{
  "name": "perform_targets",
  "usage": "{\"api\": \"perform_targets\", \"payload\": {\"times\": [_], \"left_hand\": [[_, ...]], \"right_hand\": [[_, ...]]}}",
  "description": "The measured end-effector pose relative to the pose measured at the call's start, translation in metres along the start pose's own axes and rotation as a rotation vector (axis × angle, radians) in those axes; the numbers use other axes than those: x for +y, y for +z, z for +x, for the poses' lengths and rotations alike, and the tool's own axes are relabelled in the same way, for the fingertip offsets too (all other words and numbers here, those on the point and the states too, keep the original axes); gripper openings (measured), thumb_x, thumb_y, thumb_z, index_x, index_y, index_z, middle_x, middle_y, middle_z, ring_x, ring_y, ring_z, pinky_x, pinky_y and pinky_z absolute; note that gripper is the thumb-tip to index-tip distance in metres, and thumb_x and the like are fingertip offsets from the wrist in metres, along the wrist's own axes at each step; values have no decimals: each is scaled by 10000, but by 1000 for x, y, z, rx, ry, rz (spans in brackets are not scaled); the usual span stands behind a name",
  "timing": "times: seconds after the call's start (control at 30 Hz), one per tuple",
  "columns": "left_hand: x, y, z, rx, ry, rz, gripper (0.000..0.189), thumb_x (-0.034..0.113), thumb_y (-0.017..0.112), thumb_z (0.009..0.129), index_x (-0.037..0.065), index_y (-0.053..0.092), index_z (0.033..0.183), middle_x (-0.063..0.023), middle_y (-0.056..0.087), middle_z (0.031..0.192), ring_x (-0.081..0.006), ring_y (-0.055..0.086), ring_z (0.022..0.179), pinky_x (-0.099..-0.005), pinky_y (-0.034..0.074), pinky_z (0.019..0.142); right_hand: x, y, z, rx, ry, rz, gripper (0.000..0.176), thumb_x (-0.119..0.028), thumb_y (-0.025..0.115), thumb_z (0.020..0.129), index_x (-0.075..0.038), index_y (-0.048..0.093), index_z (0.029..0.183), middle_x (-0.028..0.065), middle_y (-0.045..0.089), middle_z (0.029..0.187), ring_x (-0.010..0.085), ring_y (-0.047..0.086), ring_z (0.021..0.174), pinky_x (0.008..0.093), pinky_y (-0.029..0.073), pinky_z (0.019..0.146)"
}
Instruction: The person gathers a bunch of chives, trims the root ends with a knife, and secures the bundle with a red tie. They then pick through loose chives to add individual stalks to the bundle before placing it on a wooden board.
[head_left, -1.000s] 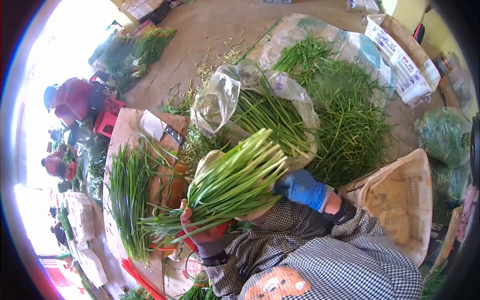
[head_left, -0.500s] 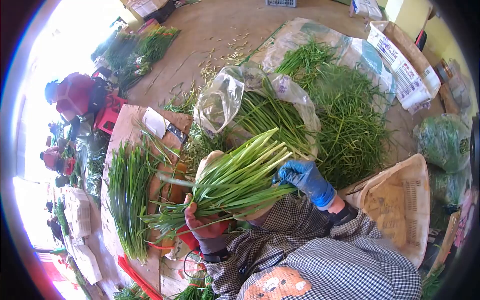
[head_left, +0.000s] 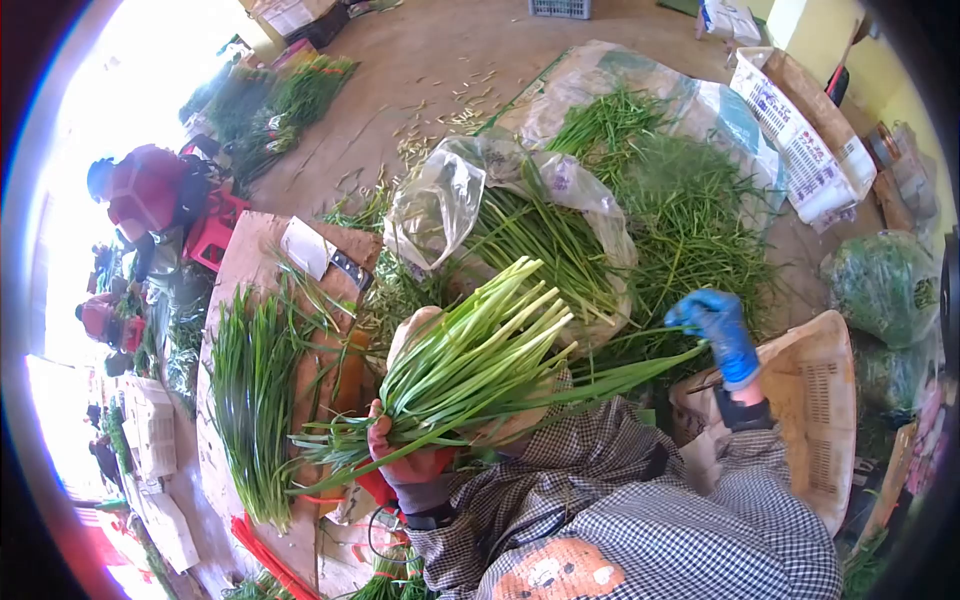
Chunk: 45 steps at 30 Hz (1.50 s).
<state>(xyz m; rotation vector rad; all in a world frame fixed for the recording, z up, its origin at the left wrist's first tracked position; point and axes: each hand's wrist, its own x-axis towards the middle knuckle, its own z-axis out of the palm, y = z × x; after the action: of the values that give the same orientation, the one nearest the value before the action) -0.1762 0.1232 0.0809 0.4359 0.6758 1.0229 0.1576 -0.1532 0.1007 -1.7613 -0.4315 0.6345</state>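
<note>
My left hand (head_left: 405, 452), in a reddish glove with a grey cuff, is closed round the leafy end of a bunch of garlic chives (head_left: 475, 355). The pale stem ends fan out up and to the right. Out to the right, my right hand (head_left: 715, 325) wears a blue rubber glove. Its fingers pinch some long green chive leaves (head_left: 620, 383) that stretch back to the bunch. On the wooden board (head_left: 262, 235) to the left lie another row of chives (head_left: 250, 400) and a cleaver (head_left: 325, 255) with a black handle.
Ahead stands a clear plastic bag (head_left: 440, 205) of chives, beside a loose heap (head_left: 690, 220) on sheeting. A worn basket (head_left: 815, 420) is at my right, a white crate (head_left: 800, 130) farther back. Red ties (head_left: 270, 555) lie near the board. At far left is another person (head_left: 150, 190).
My right hand has moved right and slightly up, away from the bunch, drawing long leaves out with it. My left hand stays in place, still gripping the bunch.
</note>
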Motion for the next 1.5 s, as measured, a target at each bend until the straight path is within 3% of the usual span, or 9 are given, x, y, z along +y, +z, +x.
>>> {"api": "perform_targets", "payload": {"times": [0.3, 0.57, 0.7, 0.97, 1.03, 1.33, 1.37, 1.43, 1.5], "left_hand": [[6, -10, -1, -128, -251, -87, 499, 298, 528, 852, 95, 558, 1307, -183, 583, 1308, -368, 591, 1149, -558, 461, 1004], [20, -73, 25, -26, -122, -141, 402, 220, 592, 855, 75, 620, 1228, -152, 643, 1220, -313, 622, 1102, -507, 510, 948], [21, -86, 32, -107, -34, -88, 477, 311, 561, 888, 18, 584, 1264, -214, 620, 1242, -412, 612, 1109, -618, 505, 924], [32, -58, 9, 64, 241, 216, 492, 284, 583, 889, 61, 530, 1324, -172, 564, 1336, -342, 572, 1192, -582, 477, 981], [47, -34, 4, -76, 10, -47, 470, 251, 587, 875, 37, 526, 1289, -162, 565, 1327, -321, 570, 1195, -559, 476, 996], [57, 73, 15, -308, 136, 120, 451, 125, 635, 812, 70, 576, 1256, -205, 620, 1159, -245, 627, 975, -396, 527, 911], [46, 77, 31, -560, 509, 594, 444, 81, 657, 794, 114, 595, 1231, -210, 596, 1230, -250, 635, 995, -390, 531, 906], [57, 125, 20, -680, -257, 85, 401, 57, 647, 818, 45, 596, 1215, -155, 442, 1461, -237, 633, 1045, -355, 519, 888], [34, 129, 36, -829, -274, 139, 450, 162, 675, 836, 13, 564, 1246, -137, 582, 1233, -199, 615, 958, -334, 508, 845]], "right_hand": [[26, -67, -9, 241, -31, -70, 190, -212, 606, 965, -53, 665, 880, 48, 717, 888, 126, 687, 809, 233, 512, 652], [-40, -57, 28, 254, -246, -80, 423, -357, 577, 983, -43, 631, 1262, 54, 692, 1169, 50, 593, 771, 215, 484, 606], [-53, -59, 39, 133, -240, -25, 387, -359, 581, 981, -47, 682, 1185, 38, 721, 1086, 26, 468, 624, 201, 436, 545], [-157, -71, 69, 627, -607, -10, 316, -330, 595, 987, -138, 561, 738, -77, 466, 627, 28, 386, 541, 207, 297, 485], [-178, -73, 79, 495, -701, -46, 358, -402, 606, 964, -65, 719, 1009, -69, 531, 666, 26, 399, 553, 195, 325, 488], [-272, 95, 70, -100, -808, 109, 340, -327, 567, 992, -18, 711, 990, -62, 512, 653, 26, 389, 566, 218, 309, 513], [-279, 127, 62, -239, -769, 153, 323, -302, 571, 991, -10, 710, 997, -53, 573, 685, 20, 399, 572, 212, 329, 518], [-281, 187, 57, -394, -829, 222, 373, -339, 535, 1008, -27, 724, 933, 57, 736, 897, 4, 426, 564, 195, 320, 493], [-278, 230, 56, -658, -741, 384, 218, -199, 577, 991, -64, 722, 1081, -21, 716, 886, 17, 449, 590, 207, 393, 538]]}}
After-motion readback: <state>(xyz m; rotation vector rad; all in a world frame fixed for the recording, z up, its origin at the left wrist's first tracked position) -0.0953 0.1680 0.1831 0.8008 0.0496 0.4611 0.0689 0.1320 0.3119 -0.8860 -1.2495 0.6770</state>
